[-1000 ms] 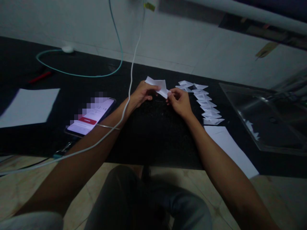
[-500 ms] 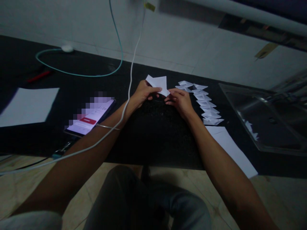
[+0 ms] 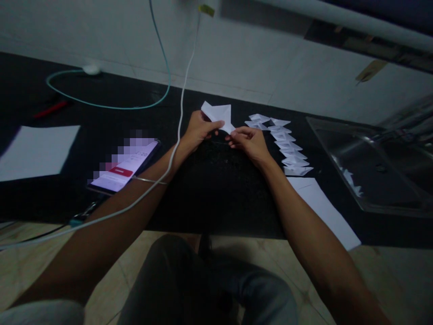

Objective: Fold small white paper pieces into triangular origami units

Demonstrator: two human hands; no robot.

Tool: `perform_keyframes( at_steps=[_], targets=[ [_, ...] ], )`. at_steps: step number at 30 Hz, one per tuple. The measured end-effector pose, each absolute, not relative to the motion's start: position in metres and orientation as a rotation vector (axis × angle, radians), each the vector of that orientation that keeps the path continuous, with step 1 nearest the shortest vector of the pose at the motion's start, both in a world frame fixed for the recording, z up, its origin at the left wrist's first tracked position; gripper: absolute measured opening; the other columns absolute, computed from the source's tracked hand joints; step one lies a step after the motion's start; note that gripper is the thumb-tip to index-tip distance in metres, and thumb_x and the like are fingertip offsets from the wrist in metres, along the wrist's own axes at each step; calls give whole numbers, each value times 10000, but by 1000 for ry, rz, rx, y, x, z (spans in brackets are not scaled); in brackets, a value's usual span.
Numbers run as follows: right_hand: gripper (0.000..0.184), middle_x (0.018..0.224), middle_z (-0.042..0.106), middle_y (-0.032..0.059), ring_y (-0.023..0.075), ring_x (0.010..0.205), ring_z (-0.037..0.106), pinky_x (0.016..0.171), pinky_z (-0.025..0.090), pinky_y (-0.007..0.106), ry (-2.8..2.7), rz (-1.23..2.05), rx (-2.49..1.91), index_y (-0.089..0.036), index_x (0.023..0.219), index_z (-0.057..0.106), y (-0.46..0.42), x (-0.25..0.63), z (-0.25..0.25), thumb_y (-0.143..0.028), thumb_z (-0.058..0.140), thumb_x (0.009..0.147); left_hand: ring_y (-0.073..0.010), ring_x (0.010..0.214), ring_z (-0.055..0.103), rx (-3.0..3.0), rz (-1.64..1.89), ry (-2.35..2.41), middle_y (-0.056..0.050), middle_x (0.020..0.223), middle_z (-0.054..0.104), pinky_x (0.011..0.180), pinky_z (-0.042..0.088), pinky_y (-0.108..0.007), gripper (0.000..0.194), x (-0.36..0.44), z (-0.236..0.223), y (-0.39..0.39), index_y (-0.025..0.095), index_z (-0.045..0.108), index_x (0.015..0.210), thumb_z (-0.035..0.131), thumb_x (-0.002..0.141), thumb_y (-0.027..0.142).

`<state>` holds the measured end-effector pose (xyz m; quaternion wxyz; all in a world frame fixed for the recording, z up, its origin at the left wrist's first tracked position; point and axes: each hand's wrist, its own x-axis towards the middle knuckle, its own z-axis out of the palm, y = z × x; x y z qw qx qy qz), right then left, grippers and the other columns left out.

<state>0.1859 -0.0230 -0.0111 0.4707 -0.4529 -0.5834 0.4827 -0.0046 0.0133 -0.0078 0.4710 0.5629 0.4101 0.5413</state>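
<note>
A small piece of folded white paper [image 3: 221, 113] is held between both hands above the far part of the black counter. My left hand [image 3: 199, 127] grips its left side, with the thumb lying across the front. At the paper's lower right corner, my right hand [image 3: 249, 141] pinches the edge between thumb and fingers. Just right of that hand lie several folded paper boats [image 3: 287, 145], lined up in a slanting column. The fingers behind the paper are partly hidden.
White sheets lie at the right [image 3: 321, 210] and far left [image 3: 40, 151]. A lit phone [image 3: 126, 167] rests near my left forearm, crossed by a white cable [image 3: 182, 97]. A metal sink [image 3: 372, 167] is at the right. A teal cable [image 3: 111, 106] loops behind.
The view has shifted slightly, so most things sit a little further left. My right fingers have closed in on the paper's lower corner; both hands still hold it.
</note>
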Motion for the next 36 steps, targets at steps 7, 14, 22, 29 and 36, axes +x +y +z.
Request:
perform_keyframes(
  at_steps=[7,14,22,29,36],
  targets=[
    [279,859,741,44,148,712,655,692,593,342,-1516,1072,-1137,-219,883,684,-23,183,-13,-464,769,782,-161,632,633,1397,1364,1014,-52,665,644,545,505,-243,269,-3,-6,11,98,699,898,818,678,198],
    [252,850,738,40,135,685,645,630,565,301,-1524,1085,-1109,-221,862,680,-26,181,-10,-462,735,808,-176,669,638,1358,1303,1047,-59,686,639,552,488,-247,286,-3,-4,10,106,686,937,794,688,195],
    [175,781,713,13,132,685,652,664,579,296,-1459,1186,-1110,-235,877,701,-24,186,-9,-383,714,785,-133,693,626,1303,1225,957,-89,889,690,521,432,-200,413,-2,0,-1,121,656,1012,772,620,177],
    [192,737,702,0,136,689,660,684,581,306,-1427,1217,-1073,-234,885,713,-21,189,-12,-336,761,730,-131,723,636,1297,1222,871,-62,898,682,527,437,-194,409,-3,-2,0,131,640,970,768,582,122],
    [238,764,706,1,140,698,660,703,587,318,-1481,1233,-1047,-245,900,722,-22,194,-12,-395,796,731,-111,652,594,1278,1201,847,-29,797,665,490,396,-216,302,-3,2,-3,159,620,845,785,594,131]
  ],
)
